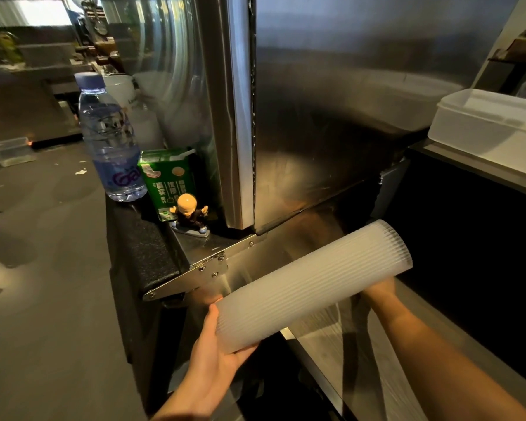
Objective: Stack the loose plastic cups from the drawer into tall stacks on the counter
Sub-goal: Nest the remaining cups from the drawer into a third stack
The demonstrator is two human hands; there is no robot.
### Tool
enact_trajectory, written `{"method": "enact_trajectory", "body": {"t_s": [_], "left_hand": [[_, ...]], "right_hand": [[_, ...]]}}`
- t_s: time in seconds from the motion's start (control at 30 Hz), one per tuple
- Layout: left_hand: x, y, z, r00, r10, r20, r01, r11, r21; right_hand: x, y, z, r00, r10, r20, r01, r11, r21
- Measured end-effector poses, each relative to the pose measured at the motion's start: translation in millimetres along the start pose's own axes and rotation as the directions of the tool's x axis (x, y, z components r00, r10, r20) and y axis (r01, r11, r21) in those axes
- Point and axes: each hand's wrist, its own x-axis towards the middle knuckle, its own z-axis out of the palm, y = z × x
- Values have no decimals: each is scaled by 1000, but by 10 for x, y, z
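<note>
A long stack of translucent ribbed plastic cups [313,284] lies nearly level, tilted up to the right, in front of a steel cabinet. My left hand [216,354] cups the stack's lower left end from below, thumb up along its side. At the upper right end my right hand [380,291] reaches under the stack; its fingers are hidden behind the cups. The open drawer [356,354] shows below the stack as a steel edge with clear plastic film inside.
A water bottle [110,138], a green drink carton [169,180] and a small figurine [192,215] stand on a ledge left of the steel cabinet [331,117]. A white lidded tub [486,126] sits on the counter at right. Grey floor [43,268] lies to the left.
</note>
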Motion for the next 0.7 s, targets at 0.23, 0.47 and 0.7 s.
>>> {"method": "enact_trajectory", "body": {"t_s": [0.23,0.47,0.7], "left_hand": [[-68,22,73,999,5,52,-7,999,48],[-13,-2,93,999,23,29,-25,998,61],[11,-17,78,999,24,43,-26,998,56]], "right_hand": [[-131,136,-51,1000,-23,10,22,992,124],[-151,89,-304,989,139,-58,-99,891,443],[-398,-276,-990,876,40,-481,322,694,644]]}}
